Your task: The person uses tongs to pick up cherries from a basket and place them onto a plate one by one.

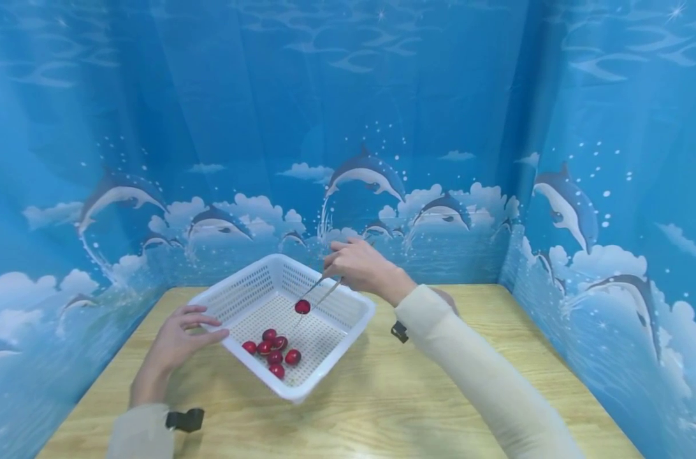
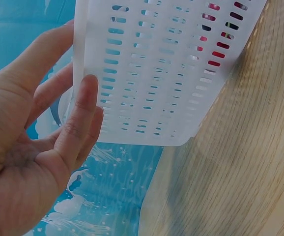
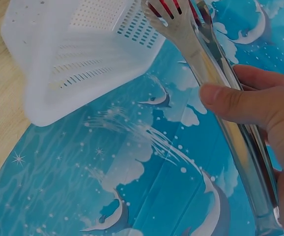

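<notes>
The right hand pinches the tongs, one red fruit clamped over the basket, toward the far edge of the desk! Slack fingers could drop it. The left hand, fingers spread, holds the rim; a jerk could scatter the loose fruits by its near corner.

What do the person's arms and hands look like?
The left sleeve and right sleeve are long, plain and cream-coloured, ending near the wrists. A small black, blocky gadget shows by the left wrist and another by the right. The left hand and right hand wear no gloves. I see no cables.
</notes>
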